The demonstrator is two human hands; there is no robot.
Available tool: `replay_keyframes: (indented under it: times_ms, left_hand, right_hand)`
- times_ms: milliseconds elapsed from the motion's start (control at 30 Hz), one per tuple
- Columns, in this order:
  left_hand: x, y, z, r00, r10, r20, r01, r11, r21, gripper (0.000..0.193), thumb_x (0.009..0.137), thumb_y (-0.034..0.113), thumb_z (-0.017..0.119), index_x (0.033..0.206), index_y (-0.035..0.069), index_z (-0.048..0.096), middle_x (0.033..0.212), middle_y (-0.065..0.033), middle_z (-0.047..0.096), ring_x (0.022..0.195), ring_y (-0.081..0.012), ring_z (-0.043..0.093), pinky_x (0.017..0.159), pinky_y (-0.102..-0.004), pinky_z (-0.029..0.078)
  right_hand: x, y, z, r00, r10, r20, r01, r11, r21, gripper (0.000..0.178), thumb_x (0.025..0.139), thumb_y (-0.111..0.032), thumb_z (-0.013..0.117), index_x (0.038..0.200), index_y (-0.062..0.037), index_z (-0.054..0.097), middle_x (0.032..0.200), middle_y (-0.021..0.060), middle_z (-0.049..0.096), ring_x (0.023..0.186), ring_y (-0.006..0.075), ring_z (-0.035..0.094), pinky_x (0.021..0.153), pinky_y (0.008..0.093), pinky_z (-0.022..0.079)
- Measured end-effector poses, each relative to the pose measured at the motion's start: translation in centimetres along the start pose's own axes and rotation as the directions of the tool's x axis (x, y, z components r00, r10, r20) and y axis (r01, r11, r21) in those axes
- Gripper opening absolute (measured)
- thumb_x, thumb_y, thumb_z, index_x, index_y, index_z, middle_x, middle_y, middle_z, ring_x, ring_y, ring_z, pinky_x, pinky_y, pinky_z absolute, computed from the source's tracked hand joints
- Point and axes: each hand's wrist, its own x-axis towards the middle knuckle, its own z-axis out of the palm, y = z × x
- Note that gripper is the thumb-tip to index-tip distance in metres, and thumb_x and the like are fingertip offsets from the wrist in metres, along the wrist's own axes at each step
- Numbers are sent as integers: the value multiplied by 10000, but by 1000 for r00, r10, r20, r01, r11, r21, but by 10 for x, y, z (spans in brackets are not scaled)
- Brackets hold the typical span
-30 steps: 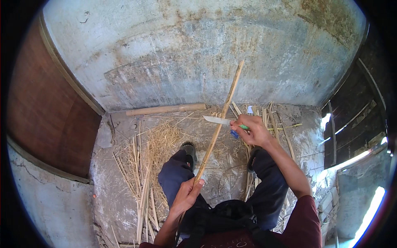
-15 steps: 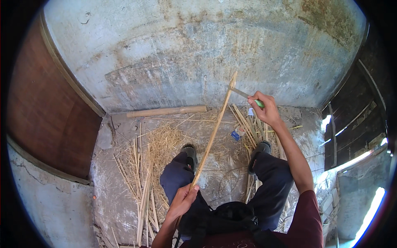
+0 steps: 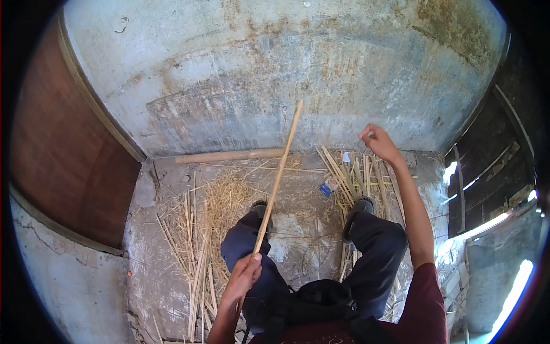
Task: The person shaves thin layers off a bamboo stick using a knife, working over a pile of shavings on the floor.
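My left hand [image 3: 244, 276] is closed around the lower end of a long, thin bamboo strip [image 3: 280, 169], above my left thigh. The strip slants up and away, its far tip in front of the stained wall. Off to the right of that tip, my right hand [image 3: 379, 143] is raised with its fingers curled. It gripped a green-handled knife half a second earlier; blade and handle are now hidden or too blurred to make out. A wide gap separates this hand from the strip.
Pale shavings [image 3: 228, 192] and split strips [image 3: 197, 266] litter the floor at left. More strips [image 3: 344, 178] lie beyond my right shoe, beside a small blue packet [image 3: 329, 187]. A bamboo pole [image 3: 229, 155] rests along the foot of the wall [image 3: 275, 69].
The strip's far end has swung left, away from my right hand. My right hand has moved slightly right and turned; the knife blade no longer shows against the strip. My left hand shifted slightly left.
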Motion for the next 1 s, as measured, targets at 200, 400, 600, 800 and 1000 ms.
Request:
replay_keyframes:
  times_ms: [200,400,600,800,1000]
  left_hand:
    - [8,12,4,981,174,-80,-166,981,106,405,1172,384,531,885,98,522,644,44,470,497,-43,416,439,-242,332]
    - [14,77,21,882,425,-204,-287,827,484,225,1128,281,630,1110,63,574,700,8,554,586,-61,500,532,-255,406]
    - [36,124,55,676,722,-143,-539,618,572,294,1077,200,700,1281,69,532,864,-60,611,701,-118,529,604,-298,433]
    - [31,151,93,744,651,150,-568,498,655,248,1083,249,698,1202,35,658,975,-78,595,812,-164,577,693,-321,476]
    - [43,142,128,640,746,186,-716,491,497,345,1079,352,700,1110,9,708,893,-72,508,735,-183,508,604,-337,406]
  right_hand:
    - [-29,-15,5,965,255,62,-243,778,579,281,1061,-212,641,1256,-32,548,837,46,630,659,141,522,613,342,436]
    - [-84,-86,25,986,124,115,-168,624,763,363,1107,-202,527,1422,-57,421,1071,137,704,891,179,661,794,327,500]
    - [-141,-148,43,991,-41,131,-88,541,836,317,1166,-211,449,1446,-80,380,1288,211,715,1120,251,734,936,373,540]
    - [-184,-181,69,973,-214,-88,176,438,882,320,1103,-17,597,1399,-52,479,1203,84,603,1019,142,643,850,290,530]
    - [-208,-192,75,972,-210,-107,194,455,869,415,1053,89,575,1438,-34,477,1259,89,595,1133,153,627,958,298,528]
